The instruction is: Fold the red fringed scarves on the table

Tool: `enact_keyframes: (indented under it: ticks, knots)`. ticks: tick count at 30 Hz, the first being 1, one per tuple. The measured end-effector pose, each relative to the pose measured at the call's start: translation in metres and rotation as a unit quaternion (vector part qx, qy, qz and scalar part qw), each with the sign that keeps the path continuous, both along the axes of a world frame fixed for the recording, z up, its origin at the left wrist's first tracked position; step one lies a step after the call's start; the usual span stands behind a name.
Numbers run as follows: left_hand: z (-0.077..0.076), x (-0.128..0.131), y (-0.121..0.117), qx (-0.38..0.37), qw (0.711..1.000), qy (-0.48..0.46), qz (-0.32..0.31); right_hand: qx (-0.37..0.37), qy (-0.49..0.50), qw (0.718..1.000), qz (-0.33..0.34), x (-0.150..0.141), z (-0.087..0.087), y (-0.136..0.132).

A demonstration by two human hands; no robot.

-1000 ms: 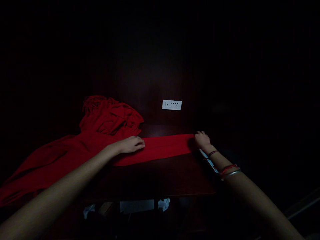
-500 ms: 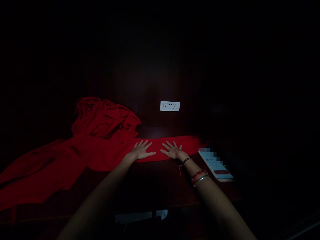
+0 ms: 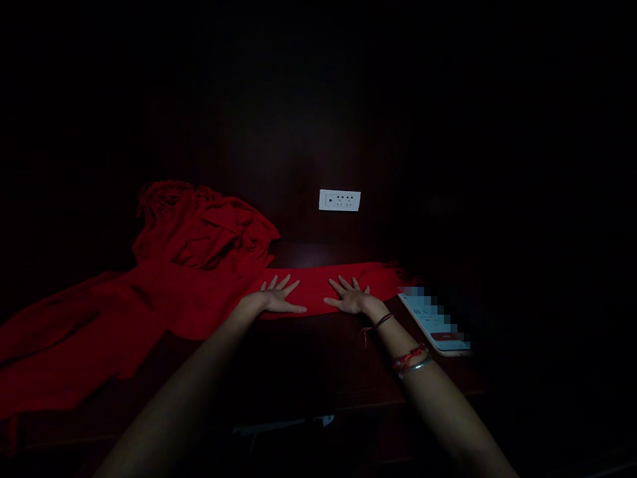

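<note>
A red scarf [image 3: 316,285] with a fringed right end lies across the dark table. My left hand [image 3: 281,297] rests flat on it, fingers spread. To the right, my right hand [image 3: 348,297] also presses flat on the scarf with its fingers apart. Smooth red cloth shows between the two hands. Leftward the scarf widens into loose folds [image 3: 89,318] that run to the front edge of the table. Behind them is a crumpled heap of red fringed cloth [image 3: 213,226]; whether it is the same piece, I cannot tell.
A lit phone [image 3: 432,325] lies on the table right of my right wrist, close to the scarf's fringe. A white wall socket [image 3: 340,200] sits on the dark panel behind. The table's front edge [image 3: 358,406] runs below my forearms. Deep shadow hides the surroundings.
My hands have slid a little apart over the scarf, the left one leftward and the right one rightward. The view has shifted slightly.
</note>
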State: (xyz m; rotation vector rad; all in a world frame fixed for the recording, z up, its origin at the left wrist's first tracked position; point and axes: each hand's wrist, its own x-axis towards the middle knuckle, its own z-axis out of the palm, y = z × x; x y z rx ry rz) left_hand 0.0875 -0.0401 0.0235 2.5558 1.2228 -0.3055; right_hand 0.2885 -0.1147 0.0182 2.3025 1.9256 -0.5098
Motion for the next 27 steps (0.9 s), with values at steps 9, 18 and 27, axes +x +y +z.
enact_keyframes:
  ticks: [9,18,27]
  knots:
    - [-0.005,0.001,-0.003,0.056,0.997,-0.059,0.019,0.054,-0.01,0.997,0.058,-0.019,0.005,-0.011]
    - [-0.006,0.003,0.01,0.04,0.996,-0.002,0.073,0.037,-0.008,0.998,-0.054,0.01,-0.002,0.006]
    - [-0.011,0.0,0.006,0.09,0.994,-0.068,-0.005,-0.01,0.02,0.991,0.129,-0.015,0.009,-0.017]
